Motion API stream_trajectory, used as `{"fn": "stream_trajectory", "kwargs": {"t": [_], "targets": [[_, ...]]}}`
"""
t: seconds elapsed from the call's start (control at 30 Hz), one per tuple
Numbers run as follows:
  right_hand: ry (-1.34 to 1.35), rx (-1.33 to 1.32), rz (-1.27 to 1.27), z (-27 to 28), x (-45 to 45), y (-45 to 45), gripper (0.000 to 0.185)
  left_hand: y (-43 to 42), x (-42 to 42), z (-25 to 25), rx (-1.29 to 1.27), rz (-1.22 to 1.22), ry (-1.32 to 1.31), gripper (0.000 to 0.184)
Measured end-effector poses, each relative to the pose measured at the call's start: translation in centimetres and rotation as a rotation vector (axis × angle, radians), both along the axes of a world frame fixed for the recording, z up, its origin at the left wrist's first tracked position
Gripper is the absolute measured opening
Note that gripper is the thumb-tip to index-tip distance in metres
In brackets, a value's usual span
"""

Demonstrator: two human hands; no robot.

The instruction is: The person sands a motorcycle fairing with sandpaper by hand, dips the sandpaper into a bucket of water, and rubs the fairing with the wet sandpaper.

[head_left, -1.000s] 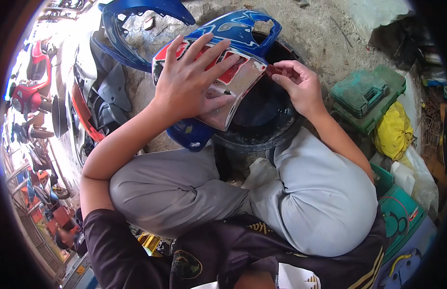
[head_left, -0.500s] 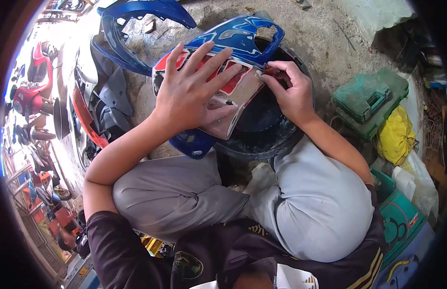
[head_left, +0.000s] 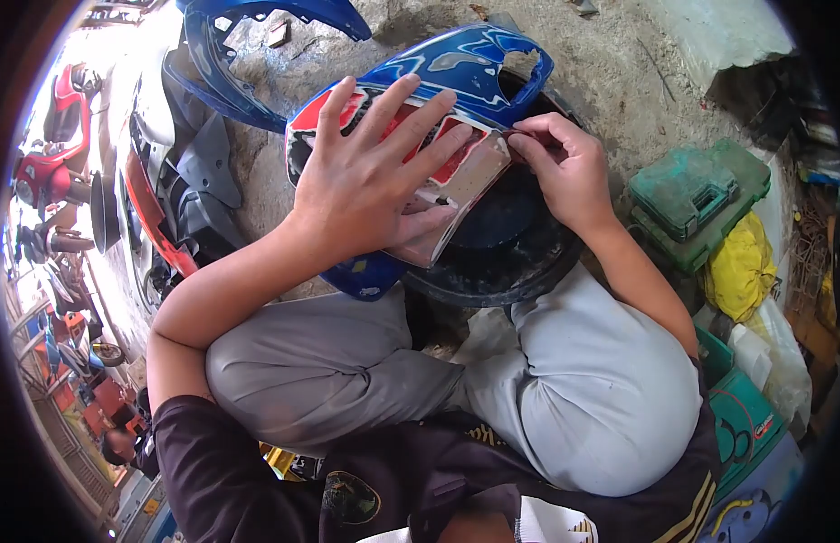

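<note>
My left hand (head_left: 356,185) lies spread over a red and white motorcycle body panel (head_left: 479,176) with bare, sanded-looking patches. At that panel's right edge, the thumb and fingers of my right hand (head_left: 572,176) are pinched together; a small dark reddish bit shows at the fingertips, too hidden to name. A blue body panel (head_left: 456,68) with pale worn patches and a hole at its end adjoins the red one on the far side. Beneath both is a round black basin (head_left: 501,267). Another blue part (head_left: 370,276) sticks out below my left wrist.
Another blue fairing (head_left: 207,68) lies on the concrete floor at upper left. Dark and orange fairings (head_left: 207,167) are piled on the left. On the right are green tool cases (head_left: 682,190), a yellow bag (head_left: 744,267) and a teal case (head_left: 754,407). A person (head_left: 121,448) appears at far left.
My right hand has shifted slightly right, its fingertips still at the red panel's edge. The panels have moved a little right in view. My left hand remains spread on the panel.
</note>
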State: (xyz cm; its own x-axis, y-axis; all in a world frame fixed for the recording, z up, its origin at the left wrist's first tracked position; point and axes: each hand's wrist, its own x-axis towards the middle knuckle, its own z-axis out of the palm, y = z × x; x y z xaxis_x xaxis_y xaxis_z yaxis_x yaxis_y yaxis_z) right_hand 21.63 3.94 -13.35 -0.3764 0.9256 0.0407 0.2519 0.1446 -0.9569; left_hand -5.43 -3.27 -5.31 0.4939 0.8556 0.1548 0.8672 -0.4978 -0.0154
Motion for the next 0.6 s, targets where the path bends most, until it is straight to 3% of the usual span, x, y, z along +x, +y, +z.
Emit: {"fn": "stream_trajectory", "kwargs": {"t": [0.07, 0.27, 0.37, 0.47, 0.6], "targets": [[-0.029, 0.183, 0.005, 0.4, -0.5, 0.1, 0.012, 0.0, -0.1, 0.0, 0.0, -0.002, 0.008, 0.083], [-0.076, 0.132, 0.104, 0.4, 0.5, -0.4, 0.008, 0.1, 0.1, -0.2, 0.003, 0.003, 0.027, 0.084], [-0.063, 0.27, 0.106, 0.7, -0.9, 0.6, 0.011, 0.0, 0.3, -0.2, 0.002, 0.013, 0.057, 0.084], [0.001, 0.125, 0.128, 1.0, -1.1, 1.0, 0.013, -0.1, 0.2, -0.3, 0.005, 0.008, 0.039, 0.084], [-0.122, 0.01, 0.097, -0.2, 0.4, 0.2, 0.014, 0.2, 0.5, -0.2, 0.022, 0.003, 0.05, 0.085]]}}
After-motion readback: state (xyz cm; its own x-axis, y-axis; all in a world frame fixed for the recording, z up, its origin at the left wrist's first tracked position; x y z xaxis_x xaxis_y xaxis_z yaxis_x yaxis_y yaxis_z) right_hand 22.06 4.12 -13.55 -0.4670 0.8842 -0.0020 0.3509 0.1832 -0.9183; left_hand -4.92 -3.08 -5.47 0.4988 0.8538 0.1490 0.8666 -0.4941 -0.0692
